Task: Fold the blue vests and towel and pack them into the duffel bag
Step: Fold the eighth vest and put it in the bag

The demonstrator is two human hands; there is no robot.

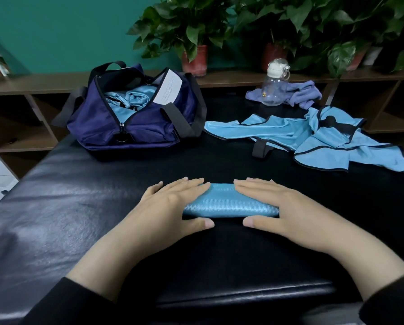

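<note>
Left hand [172, 202], right hand [269, 202] flat, grip loose, pressing folded vest [229, 205]; squeeze air out evenly, then lift toward duffel bag [130, 116].

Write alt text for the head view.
Both hands, left hand and right hand, press a folded vest flat on a black table. Behind it are an open duffel bag holding blue fabric, and unfolded vests.
</note>
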